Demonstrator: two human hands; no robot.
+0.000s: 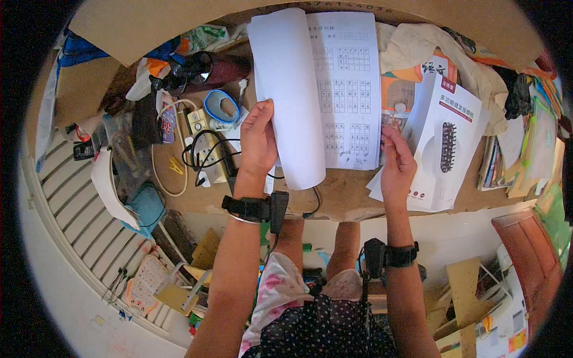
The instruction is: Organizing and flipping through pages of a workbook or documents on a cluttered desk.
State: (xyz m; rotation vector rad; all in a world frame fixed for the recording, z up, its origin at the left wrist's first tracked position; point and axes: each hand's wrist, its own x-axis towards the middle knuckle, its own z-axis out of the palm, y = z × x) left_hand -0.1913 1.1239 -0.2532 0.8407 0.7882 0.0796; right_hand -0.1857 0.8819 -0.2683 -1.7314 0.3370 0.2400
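A stack of printed worksheets (349,98) with grids of characters is held up over the desk, its left part covered by curled-over blank white pages (291,98). My left hand (260,138) grips the left edge of the curled pages, thumb on top. At the stack's lower right edge is my right hand (396,150), its fingers pinched together at the paper's rim; how firmly they hold it is not plain. Just right of that hand lies a white box (447,152) picturing a hairbrush, partly behind the wrist.
Left on the brown desk (353,197) are a power strip (207,147) with black cables, a blue-rimmed roll (221,106) and a yellow clip (176,165). A beige cloth (421,40) lies at the back right; stacked books (494,165) stand at the far right.
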